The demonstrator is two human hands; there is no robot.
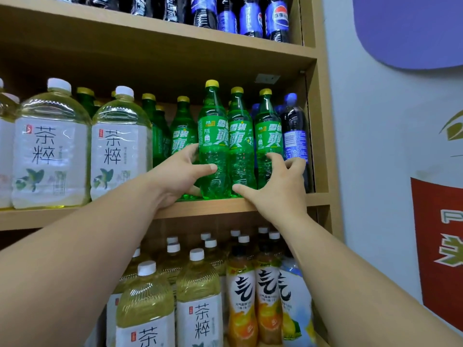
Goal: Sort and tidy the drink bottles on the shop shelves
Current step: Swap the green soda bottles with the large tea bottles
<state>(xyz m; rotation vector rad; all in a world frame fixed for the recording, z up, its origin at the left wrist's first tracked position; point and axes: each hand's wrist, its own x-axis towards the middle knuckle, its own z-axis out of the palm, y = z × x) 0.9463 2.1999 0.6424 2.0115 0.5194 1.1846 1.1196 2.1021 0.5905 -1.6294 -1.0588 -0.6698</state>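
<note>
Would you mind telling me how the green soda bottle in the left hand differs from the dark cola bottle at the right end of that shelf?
The green soda bottle has a yellow cap and green label; the dark cola bottle has a blue cap and blue label. The left hand grips the green one at the front edge of the middle shelf; the cola bottle stands by the side wall. Both stand upright.
</note>
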